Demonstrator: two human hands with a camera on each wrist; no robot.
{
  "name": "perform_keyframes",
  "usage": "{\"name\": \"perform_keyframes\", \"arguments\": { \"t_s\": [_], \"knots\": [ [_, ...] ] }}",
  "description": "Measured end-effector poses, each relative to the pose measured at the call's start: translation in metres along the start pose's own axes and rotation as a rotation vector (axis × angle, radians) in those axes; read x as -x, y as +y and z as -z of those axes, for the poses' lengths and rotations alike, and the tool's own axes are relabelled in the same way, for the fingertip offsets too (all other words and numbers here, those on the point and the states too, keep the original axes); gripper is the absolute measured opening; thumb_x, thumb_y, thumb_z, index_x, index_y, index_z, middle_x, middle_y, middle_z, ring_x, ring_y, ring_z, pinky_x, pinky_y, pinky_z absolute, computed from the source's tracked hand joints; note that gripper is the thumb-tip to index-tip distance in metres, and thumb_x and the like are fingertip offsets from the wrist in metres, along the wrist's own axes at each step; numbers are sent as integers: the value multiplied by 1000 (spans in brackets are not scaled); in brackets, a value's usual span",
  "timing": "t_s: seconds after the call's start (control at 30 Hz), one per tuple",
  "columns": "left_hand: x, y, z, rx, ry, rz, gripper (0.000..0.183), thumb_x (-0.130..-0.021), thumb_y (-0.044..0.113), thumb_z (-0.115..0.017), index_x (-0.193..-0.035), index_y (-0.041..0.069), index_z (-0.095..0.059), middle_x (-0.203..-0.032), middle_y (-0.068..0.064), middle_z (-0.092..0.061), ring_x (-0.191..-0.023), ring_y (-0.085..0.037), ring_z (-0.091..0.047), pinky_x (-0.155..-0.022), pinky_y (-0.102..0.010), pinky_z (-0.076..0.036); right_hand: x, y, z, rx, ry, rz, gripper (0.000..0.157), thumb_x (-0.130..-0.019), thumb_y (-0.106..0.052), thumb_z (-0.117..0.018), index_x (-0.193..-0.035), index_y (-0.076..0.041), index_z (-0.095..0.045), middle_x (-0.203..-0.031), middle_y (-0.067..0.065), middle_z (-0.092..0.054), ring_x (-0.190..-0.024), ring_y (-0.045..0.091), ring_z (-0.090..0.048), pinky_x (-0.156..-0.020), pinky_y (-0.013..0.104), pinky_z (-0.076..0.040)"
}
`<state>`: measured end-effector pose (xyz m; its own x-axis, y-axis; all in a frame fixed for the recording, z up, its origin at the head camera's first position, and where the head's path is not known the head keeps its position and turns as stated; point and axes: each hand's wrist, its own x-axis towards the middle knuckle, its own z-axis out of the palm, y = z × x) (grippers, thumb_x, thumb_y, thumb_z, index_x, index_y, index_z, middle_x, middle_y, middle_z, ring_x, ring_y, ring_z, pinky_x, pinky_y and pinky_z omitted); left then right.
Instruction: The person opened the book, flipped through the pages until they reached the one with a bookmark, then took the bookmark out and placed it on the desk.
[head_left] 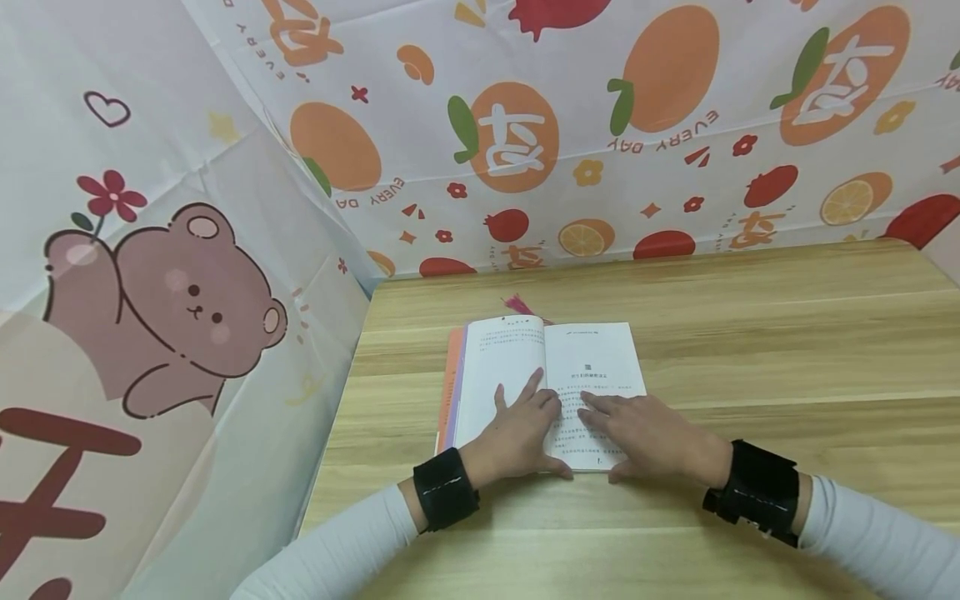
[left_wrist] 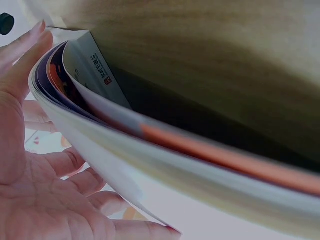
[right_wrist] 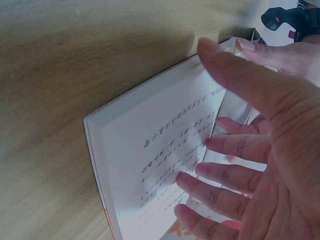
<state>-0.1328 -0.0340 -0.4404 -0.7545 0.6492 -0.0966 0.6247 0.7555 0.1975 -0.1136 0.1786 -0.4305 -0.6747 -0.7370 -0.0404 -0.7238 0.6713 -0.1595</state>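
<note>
An open book (head_left: 592, 350) lies on the wooden table, its printed pages facing up. Across the left page and the gutter rests my left hand (head_left: 517, 429), fingers spread and thumb at the bottom edge. My right hand (head_left: 652, 433) touches the right page with extended fingertips, its thumb by the lower edge. In the left wrist view, the book's curved page stack (left_wrist: 150, 155) and orange cover strip (left_wrist: 225, 155) show beside the left palm. The right wrist view has lines of print on the page (right_wrist: 165, 145) next to the right hand's fingers (right_wrist: 225, 195).
A pink tassel (head_left: 517, 304) sticks out past the book's top edge. The wooden table (head_left: 750, 350) meets a fruit-print cloth (head_left: 585, 92) at the back and a bear-print cloth (head_left: 195, 292) at the left. Black bands (head_left: 446, 490) circle both wrists.
</note>
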Motion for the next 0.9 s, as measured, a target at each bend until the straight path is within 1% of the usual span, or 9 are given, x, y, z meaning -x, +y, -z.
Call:
{"name": "perform_keyframes", "arguments": {
  "t_s": [0.13,0.3,0.5,0.6,0.7,0.77,0.83,0.9],
  "knots": [
    [0,0,0,-3,0,-2,85,-53,65,-71,-116,12,-51,-130,-5,-50,-135,-26,-2,-91,-77,-20,0,0,-1,10,1,3,85,-63,-48,-74,-129,-3,-46,-137,20,-43,-116,33,-43,-83,50,-48],
    [0,0,0,-10,-3,1,86,-53,65,-71,-117,11,-50,-130,-5,-50,-135,-26,-2,-91,-77,-19,-2,4,-2,1,14,14,82,-62,-50,-73,-127,-6,-50,-136,18,-45,-116,30,-44,-83,50,-49],
    [0,1,0,-18,-8,2,89,-53,64,-71,-120,9,-49,-130,-6,-49,-134,-27,-2,-91,-77,-19,-4,11,-3,0,22,31,83,-60,-54,-72,-125,-8,-52,-134,16,-47,-111,28,-49,-80,47,-50],
    [-1,2,0,-24,-10,6,90,-53,63,-72,-121,9,-49,-131,-6,-49,-134,-27,-2,-91,-77,-19,-5,13,-2,9,22,38,79,-61,-54,-71,-124,-10,-53,-133,13,-49,-107,26,-52,-78,44,-52],
    [-1,2,0,-22,-9,8,90,-53,63,-72,-121,9,-49,-131,-6,-48,-135,-26,-1,-91,-77,-19,-4,13,0,22,11,52,69,-66,-45,-73,-123,-10,-55,-131,12,-52,-105,25,-53,-76,44,-52],
    [-1,1,-1,-21,-7,6,90,-53,63,-72,-121,9,-49,-131,-6,-48,-135,-26,-1,-91,-77,-19,-2,11,1,22,-10,54,61,-70,-33,-74,-123,-10,-54,-131,13,-52,-106,26,-53,-79,46,-51],
    [-1,1,-1,-22,-4,5,90,-53,64,-72,-121,10,-49,-131,-6,-48,-135,-27,-1,-91,-77,-19,2,8,2,34,-33,43,54,-74,-19,-69,-124,-9,-53,-132,15,-50,-111,28,-49,-84,49,-48],
    [-1,0,-1,-22,-1,5,89,-53,64,-72,-121,10,-49,-132,-7,-48,-134,-27,-1,-91,-76,-19,7,5,3,61,-46,26,54,-74,-8,-64,-126,-6,-51,-134,17,-47,-115,31,-45,-89,52,-44]
  ]
}}
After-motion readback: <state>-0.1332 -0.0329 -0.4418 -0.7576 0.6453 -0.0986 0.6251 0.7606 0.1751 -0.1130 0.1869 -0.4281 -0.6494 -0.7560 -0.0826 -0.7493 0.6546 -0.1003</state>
